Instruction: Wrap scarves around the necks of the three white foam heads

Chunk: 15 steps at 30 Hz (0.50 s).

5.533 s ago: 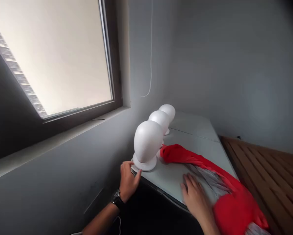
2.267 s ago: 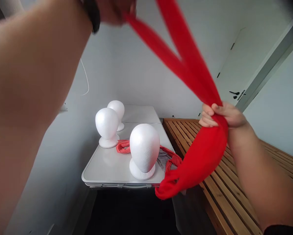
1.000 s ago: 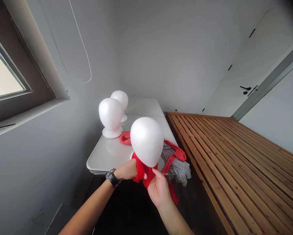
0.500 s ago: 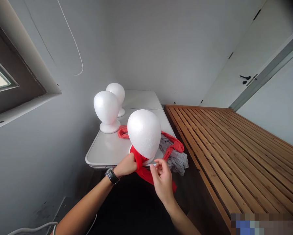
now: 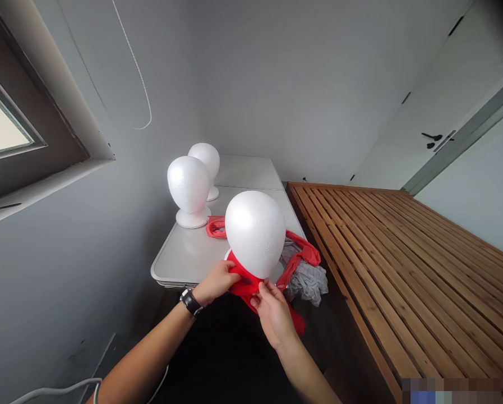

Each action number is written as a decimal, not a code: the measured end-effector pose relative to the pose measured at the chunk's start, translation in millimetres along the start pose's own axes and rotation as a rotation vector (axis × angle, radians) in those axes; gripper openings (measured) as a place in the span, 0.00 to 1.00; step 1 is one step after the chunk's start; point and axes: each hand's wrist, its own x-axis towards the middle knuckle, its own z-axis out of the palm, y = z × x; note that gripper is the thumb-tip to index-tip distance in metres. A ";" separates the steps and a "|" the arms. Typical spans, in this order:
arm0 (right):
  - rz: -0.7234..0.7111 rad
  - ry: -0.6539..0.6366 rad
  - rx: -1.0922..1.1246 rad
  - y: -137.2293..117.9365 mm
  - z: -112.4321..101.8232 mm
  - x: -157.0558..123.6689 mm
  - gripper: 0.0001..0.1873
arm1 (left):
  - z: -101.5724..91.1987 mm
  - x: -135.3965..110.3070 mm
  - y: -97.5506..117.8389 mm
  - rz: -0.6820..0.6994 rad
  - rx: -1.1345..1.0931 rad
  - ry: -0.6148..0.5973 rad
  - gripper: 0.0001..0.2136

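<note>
- Two hands work low in the middle of the frame, at the neck of the front foam head (image 5: 255, 234).
- The red cloth (image 5: 247, 287) sits around that neck, and a loose end hangs down below the hands.
- The left hand (image 5: 213, 282), with a black watch (image 5: 191, 302) on its wrist, has its fingers close together and presses the cloth to the neck.
- The right hand (image 5: 274, 314) pinches a fold of the cloth between thumb and fingers.
- The cloth looks soft and thin, so it may slide on the smooth head. A fold near the neck looks like the best place to hold it.
- The head looks light and may tip if pulled hard.
- Farther back on the table (image 5: 167, 269) stand two more heads (image 5: 189, 185), with a red loop (image 5: 216, 227) beside them.
- A gray cloth (image 5: 305, 283) lies at the table's right edge, near the wooden bench (image 5: 381, 280).
</note>
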 end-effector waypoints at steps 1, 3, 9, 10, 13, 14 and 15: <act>0.012 0.004 0.054 -0.8 -3.2 1.0 0.20 | -5.8 1.5 1.8 -0.061 -0.095 -0.001 0.08; 0.006 -0.012 0.101 -1.9 -9.9 3.7 0.20 | -17.6 4.5 7.0 -0.133 -0.223 0.013 0.09; -0.031 -0.056 0.026 -8.7 -31.8 20.7 0.19 | -55.7 5.7 27.4 -0.060 0.119 0.236 0.11; -0.033 -0.056 0.009 -10.9 -34.8 23.2 0.19 | -62.2 4.2 30.0 -0.015 0.256 0.326 0.10; -0.021 -0.059 -0.006 -17.5 -39.6 26.6 0.22 | -78.8 -2.5 34.6 0.030 0.300 0.446 0.11; -0.017 -0.065 -0.009 -19.3 -39.8 26.4 0.24 | -82.6 -5.0 35.1 0.018 0.178 0.407 0.13; -0.016 -0.071 -0.014 -20.6 -39.4 25.9 0.25 | -85.5 -7.6 35.4 0.008 0.035 0.354 0.14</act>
